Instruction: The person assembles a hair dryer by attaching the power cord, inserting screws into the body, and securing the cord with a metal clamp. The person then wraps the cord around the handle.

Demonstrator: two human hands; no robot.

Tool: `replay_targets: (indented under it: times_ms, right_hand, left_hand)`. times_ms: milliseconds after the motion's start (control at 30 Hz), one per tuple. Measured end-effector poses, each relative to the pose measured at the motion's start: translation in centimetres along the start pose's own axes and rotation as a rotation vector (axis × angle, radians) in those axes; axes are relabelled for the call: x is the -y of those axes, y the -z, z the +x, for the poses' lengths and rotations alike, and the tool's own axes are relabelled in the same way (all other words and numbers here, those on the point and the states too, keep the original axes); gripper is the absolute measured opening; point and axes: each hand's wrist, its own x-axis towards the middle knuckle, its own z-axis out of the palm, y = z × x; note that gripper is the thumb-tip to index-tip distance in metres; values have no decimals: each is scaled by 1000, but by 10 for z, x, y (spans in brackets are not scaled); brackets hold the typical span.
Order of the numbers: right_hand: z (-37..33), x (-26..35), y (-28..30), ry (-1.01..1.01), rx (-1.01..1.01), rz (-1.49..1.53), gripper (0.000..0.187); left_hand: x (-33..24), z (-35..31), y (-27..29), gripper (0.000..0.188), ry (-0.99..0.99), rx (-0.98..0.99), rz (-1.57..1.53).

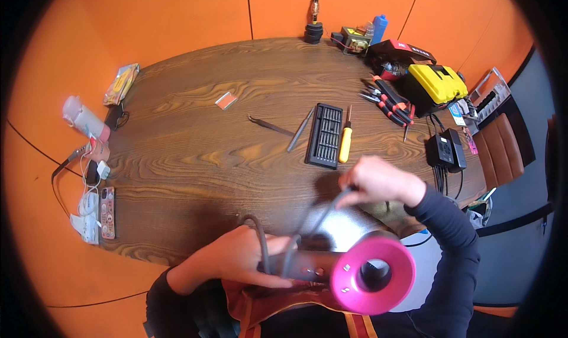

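Note:
A hair dryer with a round pink head point(397, 279) and a dark handle point(305, 264) is near my body at the table's front edge. My left hand point(239, 256) is closed around the end of that handle. The grey power cord point(262, 243) loops over the hand and handle. Above and to the right, my right hand point(374, 181) is closed on another stretch of the cord, drawn up from the handle. Both the cord there and the handle are slightly blurred.
Beyond my hands lie a bit set point(326, 135), a yellow-handled screwdriver point(345, 144) and tweezers point(269, 125). Pliers point(390, 101), a yellow-lidded toolbox point(436, 84) and black power adapters point(446, 150) stand right. A phone point(108, 212) and bottle point(84, 118) are left.

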Motion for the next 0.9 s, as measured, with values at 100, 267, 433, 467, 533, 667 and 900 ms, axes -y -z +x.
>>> replay_targets:
  times_ms: [100, 267, 433, 467, 533, 667, 900]
  right_hand:
    - [-7, 27, 34, -145, -241, -15, 35]
    - [-33, 93, 27, -85, -431, -102, 21]
    - [-18, 99, -28, 212, -482, -117, 40]
    - [-15, 89, -35, 247, -413, -95, 42]
    - [-13, 64, -43, 202, -177, -26, 48]
    - [-1, 15, -39, 12, -122, 72, 28]
    - [16, -18, 18, -279, -44, 456, 34]
  left_hand:
    - [-7, 8, -16, 51, 106, -137, 425]
    - [22, 25, -28, 41, 126, -478, -267]
    - [40, 31, -25, 49, -260, -401, -1307]
    - [42, 29, -22, 55, -285, -353, -1337]
    - [45, 25, -19, 67, -315, -282, -1400]
    - [45, 19, -22, 69, -271, -317, -1234]
    - [15, 20, -11, 61, -69, -493, 243]
